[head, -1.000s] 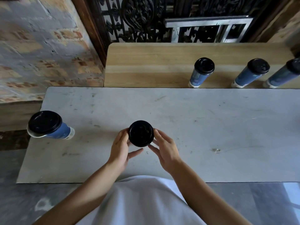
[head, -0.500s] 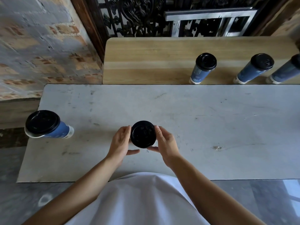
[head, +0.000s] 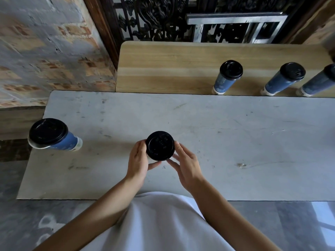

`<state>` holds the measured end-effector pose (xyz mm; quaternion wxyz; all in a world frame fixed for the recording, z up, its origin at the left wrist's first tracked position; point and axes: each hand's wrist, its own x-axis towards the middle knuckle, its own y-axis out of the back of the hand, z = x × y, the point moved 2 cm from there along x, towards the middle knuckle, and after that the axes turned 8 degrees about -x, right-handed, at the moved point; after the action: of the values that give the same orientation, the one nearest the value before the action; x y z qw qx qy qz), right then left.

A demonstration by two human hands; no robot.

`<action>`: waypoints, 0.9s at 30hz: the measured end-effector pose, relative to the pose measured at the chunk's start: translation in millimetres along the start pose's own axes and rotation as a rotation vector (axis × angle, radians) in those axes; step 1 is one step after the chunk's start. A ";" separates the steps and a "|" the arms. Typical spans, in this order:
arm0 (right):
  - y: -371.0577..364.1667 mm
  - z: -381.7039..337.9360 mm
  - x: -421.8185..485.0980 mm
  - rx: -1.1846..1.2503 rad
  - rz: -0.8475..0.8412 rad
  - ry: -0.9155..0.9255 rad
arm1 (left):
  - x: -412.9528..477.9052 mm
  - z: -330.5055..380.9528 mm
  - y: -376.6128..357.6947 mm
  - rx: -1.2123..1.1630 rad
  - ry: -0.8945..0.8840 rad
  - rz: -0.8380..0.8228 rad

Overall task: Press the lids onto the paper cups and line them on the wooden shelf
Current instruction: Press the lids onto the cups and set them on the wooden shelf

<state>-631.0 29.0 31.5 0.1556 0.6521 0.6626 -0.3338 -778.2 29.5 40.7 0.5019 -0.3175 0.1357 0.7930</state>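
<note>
Black lid (head: 160, 145) sits on a cup at the near middle of the grey worktop (head: 235, 142); cup body hidden beneath it. Left hand (head: 138, 163) and right hand (head: 187, 167) both wrap the lid's rim, grip closed on it. Another lidded cup (head: 54, 135) stands at the worktop's left end. Three lidded cups (head: 227, 77) line the wooden shelf (head: 163, 66) behind.

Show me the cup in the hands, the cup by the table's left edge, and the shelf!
Held cup (head: 160, 145): head view, middle of its black lid.
Left cup (head: 68, 143): head view, blue side wall.
Shelf (head: 163, 69): head view, bare wood left of the cups.
</note>
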 end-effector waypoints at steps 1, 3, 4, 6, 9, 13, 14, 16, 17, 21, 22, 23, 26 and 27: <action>-0.1 -0.9 -1.2 -0.016 -0.013 -0.009 | -1.5 -1.6 -0.6 0.005 0.014 0.018; 1.9 -2.7 -1.6 -0.040 -0.034 -0.052 | -2.8 -2.5 -0.4 0.056 0.049 0.029; 3.6 -4.2 -1.4 -0.051 -0.047 -0.071 | -1.8 -2.2 0.7 0.082 0.068 0.023; 7.0 -7.0 -0.3 -0.080 -0.068 -0.085 | 2.2 -1.7 6.2 0.120 0.088 -0.016; 7.6 -8.9 2.6 -0.142 -0.080 -0.073 | 9.3 -0.5 16.3 0.169 0.065 -0.108; 6.1 -5.6 5.1 -0.190 -0.052 -0.010 | 14.5 4.6 21.4 0.207 0.014 -0.188; 5.6 -5.4 5.5 -0.194 -0.046 0.005 | 14.7 5.6 20.9 0.208 -0.002 -0.204; 3.3 -6.7 6.5 -0.206 -0.034 0.019 | 13.9 8.1 19.2 0.202 -0.037 -0.232; 2.0 -7.7 6.9 -0.206 -0.030 0.017 | 13.8 9.4 18.4 0.201 -0.055 -0.246; 1.8 -9.0 6.5 -0.146 -0.013 -0.038 | 13.8 12.4 12.8 0.227 -0.125 -0.300; 3.3 -7.6 5.8 -0.119 -0.002 -0.055 | 12.5 11.5 11.1 0.231 -0.133 -0.293; 4.8 -5.1 5.1 -0.085 0.010 -0.069 | 10.7 10.1 9.4 0.221 -0.135 -0.263; 7.3 0.9 0.8 0.021 0.026 -0.075 | 2.8 2.3 4.4 0.089 -0.070 -0.061; 7.5 1.8 -0.3 0.015 0.017 -0.060 | -1.1 -1.8 2.7 0.038 -0.032 -0.006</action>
<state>-624.2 27.0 28.7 0.1731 0.6486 0.6497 -0.3567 -779.6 26.5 39.8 0.5123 -0.2958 0.1417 0.7937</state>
